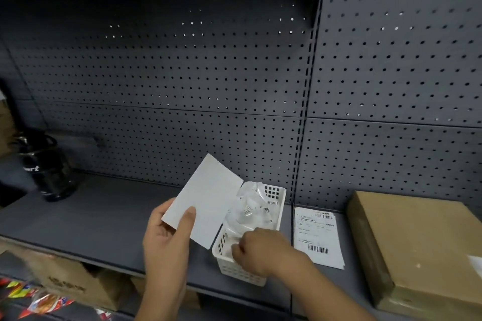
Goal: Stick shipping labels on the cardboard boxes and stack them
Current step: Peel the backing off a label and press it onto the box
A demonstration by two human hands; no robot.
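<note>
Head view, the only one.
Mount: worn on the person's head.
Facing: forward and down onto a grey shelf [104,216], with the pegboard wall [182,86] filling the upper frame.
Lens: wide-angle; the uprights lean and bow toward the edges.
Nearness: close. Both forearms enter from the bottom edge. The left hand [167,240] holds a white sheet [208,198], and the right hand [263,250] is at a white basket [240,272], low of centre.
Edges: cardboard box [422,242] cropped at the right, dark jug [49,167] at the left.

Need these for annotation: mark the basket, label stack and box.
basket [272,191]: head view, far wall.
label stack [319,236]: head view, middle of top sheet.
box [417,242]: head view, top face.
</note>
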